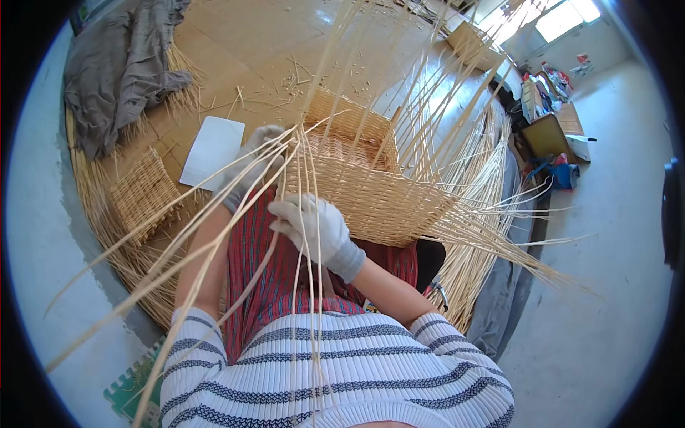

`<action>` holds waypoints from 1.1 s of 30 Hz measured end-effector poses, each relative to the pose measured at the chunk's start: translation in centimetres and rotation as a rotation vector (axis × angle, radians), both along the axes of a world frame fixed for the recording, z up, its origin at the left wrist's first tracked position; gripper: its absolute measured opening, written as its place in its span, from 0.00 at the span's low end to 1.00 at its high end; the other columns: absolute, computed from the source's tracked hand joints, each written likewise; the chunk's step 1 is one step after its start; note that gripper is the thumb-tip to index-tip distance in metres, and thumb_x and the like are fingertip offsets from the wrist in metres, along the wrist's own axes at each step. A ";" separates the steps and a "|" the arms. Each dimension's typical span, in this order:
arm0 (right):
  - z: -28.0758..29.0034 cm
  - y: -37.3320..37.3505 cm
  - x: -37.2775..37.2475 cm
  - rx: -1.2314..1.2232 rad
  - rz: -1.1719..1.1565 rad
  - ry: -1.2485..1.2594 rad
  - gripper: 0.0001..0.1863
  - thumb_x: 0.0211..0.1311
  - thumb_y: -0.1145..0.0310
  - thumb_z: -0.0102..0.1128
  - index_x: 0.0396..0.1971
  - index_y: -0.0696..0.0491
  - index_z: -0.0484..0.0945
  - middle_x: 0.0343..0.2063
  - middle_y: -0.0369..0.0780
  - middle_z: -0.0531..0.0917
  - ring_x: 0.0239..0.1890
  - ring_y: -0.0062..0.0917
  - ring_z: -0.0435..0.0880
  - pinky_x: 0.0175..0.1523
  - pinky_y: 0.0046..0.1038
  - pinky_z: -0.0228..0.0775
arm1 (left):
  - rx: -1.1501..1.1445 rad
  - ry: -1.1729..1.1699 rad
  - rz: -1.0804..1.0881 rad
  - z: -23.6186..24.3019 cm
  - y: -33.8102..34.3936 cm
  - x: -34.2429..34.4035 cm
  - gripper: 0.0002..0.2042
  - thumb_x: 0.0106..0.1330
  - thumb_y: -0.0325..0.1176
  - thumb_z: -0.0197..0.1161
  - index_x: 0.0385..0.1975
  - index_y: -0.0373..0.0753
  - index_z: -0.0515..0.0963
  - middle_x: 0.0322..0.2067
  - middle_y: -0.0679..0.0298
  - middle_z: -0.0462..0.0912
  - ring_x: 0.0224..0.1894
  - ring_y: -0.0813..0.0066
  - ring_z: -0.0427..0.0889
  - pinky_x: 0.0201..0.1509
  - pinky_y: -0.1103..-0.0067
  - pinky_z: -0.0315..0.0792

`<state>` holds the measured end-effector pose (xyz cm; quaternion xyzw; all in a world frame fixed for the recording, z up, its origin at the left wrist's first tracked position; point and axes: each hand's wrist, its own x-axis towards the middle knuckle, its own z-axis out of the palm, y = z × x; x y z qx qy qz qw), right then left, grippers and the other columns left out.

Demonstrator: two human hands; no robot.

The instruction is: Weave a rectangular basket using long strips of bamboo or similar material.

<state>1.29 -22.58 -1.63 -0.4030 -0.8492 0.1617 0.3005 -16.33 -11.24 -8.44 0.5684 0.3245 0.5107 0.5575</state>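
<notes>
Mid-frame, the wicker basket's (371,200) walls stand woven; long loose strands (212,245) fan from its edges, apparently left to finish; gloved left hand (255,162) at the corner, gloved right hand (328,230) below, fingers curled; whether either pinches, I can't tell.

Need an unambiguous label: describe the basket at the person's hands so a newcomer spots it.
Find the red patterned cloth on the person's lap. Just beyond it, beside the gloved right hand, is the boxy tan woven basket. Unlike the woven piece at left, it has long loose strands fanning out.
</notes>
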 end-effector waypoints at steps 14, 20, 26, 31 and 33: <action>2.4 14.4 3.5 0.270 -0.543 0.131 0.27 0.70 0.73 0.51 0.68 0.43 0.67 0.48 0.43 0.83 0.48 0.29 0.84 0.49 0.31 0.78 | -0.193 -0.050 -0.032 -1.6 1.7 3.8 0.10 0.65 0.19 0.62 0.44 0.37 0.77 0.30 0.71 0.74 0.29 0.85 0.73 0.33 0.89 0.71; -8.1 8.8 9.4 0.191 -0.262 1.060 0.23 0.70 0.73 0.52 0.63 0.48 0.66 0.48 0.44 0.81 0.44 0.29 0.85 0.42 0.29 0.79 | 0.036 0.042 0.227 -1.7 -0.1 6.1 0.15 0.66 0.26 0.67 0.50 0.37 0.73 0.38 0.65 0.79 0.39 0.79 0.79 0.44 0.81 0.77; -6.4 1.6 13.4 -0.533 -0.788 1.009 0.13 0.73 0.73 0.48 0.54 0.53 0.72 0.45 0.43 0.82 0.39 0.20 0.84 0.21 0.18 0.70 | 0.226 0.324 0.411 -0.8 -5.5 9.2 0.28 0.62 0.31 0.71 0.61 0.44 0.68 0.48 0.54 0.79 0.42 0.63 0.83 0.47 0.72 0.80; -1.7 11.3 11.9 0.303 -0.603 0.245 0.25 0.73 0.73 0.48 0.68 0.46 0.64 0.47 0.42 0.83 0.30 0.20 0.83 0.26 0.20 0.71 | 0.369 1.133 0.190 -0.1 -5.4 13.7 0.40 0.56 0.29 0.71 0.70 0.61 0.63 0.62 0.51 0.66 0.52 0.51 0.78 0.54 0.64 0.75; -0.1 11.0 12.0 0.348 -0.712 -0.039 0.28 0.73 0.73 0.49 0.71 0.45 0.60 0.47 0.43 0.83 0.29 0.20 0.81 0.28 0.22 0.72 | 0.406 1.124 0.203 -0.6 -5.3 13.3 0.40 0.56 0.28 0.68 0.70 0.63 0.62 0.61 0.51 0.68 0.46 0.52 0.80 0.51 0.62 0.76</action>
